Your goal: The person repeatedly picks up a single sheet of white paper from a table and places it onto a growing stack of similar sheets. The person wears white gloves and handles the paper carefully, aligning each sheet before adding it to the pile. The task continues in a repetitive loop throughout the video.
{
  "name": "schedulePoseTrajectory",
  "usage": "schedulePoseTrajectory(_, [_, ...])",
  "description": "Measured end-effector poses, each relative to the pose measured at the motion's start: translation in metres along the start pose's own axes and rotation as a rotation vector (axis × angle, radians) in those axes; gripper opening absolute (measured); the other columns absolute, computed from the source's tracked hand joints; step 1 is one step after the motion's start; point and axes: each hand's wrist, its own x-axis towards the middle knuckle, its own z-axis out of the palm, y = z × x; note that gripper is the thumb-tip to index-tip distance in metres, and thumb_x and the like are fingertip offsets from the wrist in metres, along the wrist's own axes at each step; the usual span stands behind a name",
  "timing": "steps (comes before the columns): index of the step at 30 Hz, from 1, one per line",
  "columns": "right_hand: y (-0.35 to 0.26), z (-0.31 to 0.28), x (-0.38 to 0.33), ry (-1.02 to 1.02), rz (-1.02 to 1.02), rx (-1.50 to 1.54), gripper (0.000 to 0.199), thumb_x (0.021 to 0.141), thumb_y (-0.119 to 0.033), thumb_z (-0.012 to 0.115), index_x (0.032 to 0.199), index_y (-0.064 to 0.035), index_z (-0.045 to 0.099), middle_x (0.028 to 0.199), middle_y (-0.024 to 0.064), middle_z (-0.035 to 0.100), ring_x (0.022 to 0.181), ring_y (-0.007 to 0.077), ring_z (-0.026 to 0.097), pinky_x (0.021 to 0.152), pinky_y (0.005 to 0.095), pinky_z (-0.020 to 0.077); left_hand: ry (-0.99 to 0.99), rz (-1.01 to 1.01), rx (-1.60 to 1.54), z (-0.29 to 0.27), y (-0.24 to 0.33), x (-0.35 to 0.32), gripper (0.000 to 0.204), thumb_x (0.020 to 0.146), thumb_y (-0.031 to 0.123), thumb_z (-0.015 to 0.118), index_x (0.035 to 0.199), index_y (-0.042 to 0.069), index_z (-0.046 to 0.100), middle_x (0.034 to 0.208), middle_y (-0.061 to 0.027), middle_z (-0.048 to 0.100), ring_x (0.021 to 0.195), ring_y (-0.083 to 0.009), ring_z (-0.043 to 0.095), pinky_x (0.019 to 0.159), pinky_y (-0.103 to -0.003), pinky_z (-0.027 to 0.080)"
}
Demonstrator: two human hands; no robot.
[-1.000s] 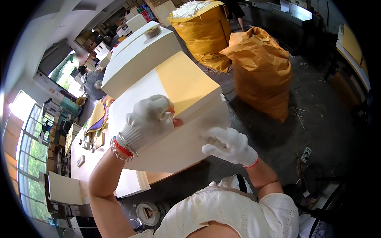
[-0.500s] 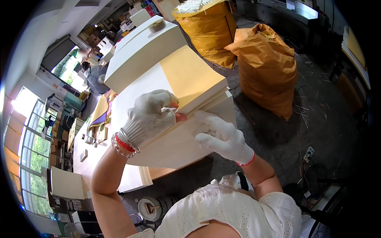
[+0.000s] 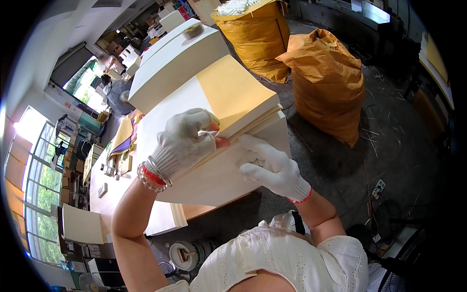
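Note:
My left hand (image 3: pixel 187 136), in a white knitted glove with bare thumb and index tips, lies over the near edge of a thick paper stack (image 3: pixel 170 104). Its fingers are closed in a pinch on the sheets at that edge. Yellow-orange sheets (image 3: pixel 236 90) cover the stack's right part. My right hand (image 3: pixel 270 165), gloved in white with a red cuff, is by the same edge. Its index finger reaches to the stack's side and its thumb stands apart, so it looks open. Below both hands a large white sheet (image 3: pixel 214 180) slopes toward me.
Behind stands a taller white paper stack (image 3: pixel 177 68) with a tape roll (image 3: pixel 192 32) on it. Two orange sacks (image 3: pixel 323 87) (image 3: pixel 253 39) stand on the floor at right. A bucket with a brush (image 3: pixel 184 255) is beneath the table. A fan (image 3: pixel 119 96) and a person (image 3: pixel 114 65) are farther back.
My hands have stayed almost in place, with the right one shifting very slightly. In the background the person has moved and shows more upright.

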Motion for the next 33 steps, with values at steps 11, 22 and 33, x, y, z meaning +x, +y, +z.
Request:
schedulePoseTrajectory(11, [0.002,0.0,0.002,-0.009,-0.087,0.053,0.058,0.092,-0.008,0.063,0.139,0.0117,0.035,0.105,0.012,0.061,0.087,0.0128,0.061,0.075,0.0256,0.0501,0.015,0.022,-0.051,0.011,-0.009,-0.001,0.033,0.064,0.017,0.087,0.087,0.0,0.069,0.093,-0.0082,0.069,0.079,-0.0165,0.064,0.069,-0.028,0.049])
schedulePoseTrajectory(22, [-0.005,-0.003,-0.005,0.046,-0.079,-0.03,0.058,0.092,-0.012,0.063,0.14,0.0076,0.037,0.095,0.009,0.065,0.076,0.0095,0.061,0.068,0.0227,0.0502,-0.001,-0.039,-0.053,0.003,-0.006,0.001,0.035,0.064,0.02,0.087,0.088,0.002,0.07,0.086,-0.0091,0.07,0.075,-0.019,0.066,0.067,-0.031,0.052])
schedulePoseTrajectory(33, [-0.044,-0.002,0.027,-0.281,0.185,0.461,0.067,0.089,-0.012,0.057,0.146,0.004,0.024,0.08,0.0126,0.065,0.06,0.0161,0.061,0.053,0.0255,0.0497,0.3,0.101,0.387,0.025,-0.007,-0.033,0.031,0.075,0.016,0.069,0.101,0.006,0.055,0.097,-0.0127,0.062,0.091,-0.0329,0.062,0.069,-0.043,0.052])
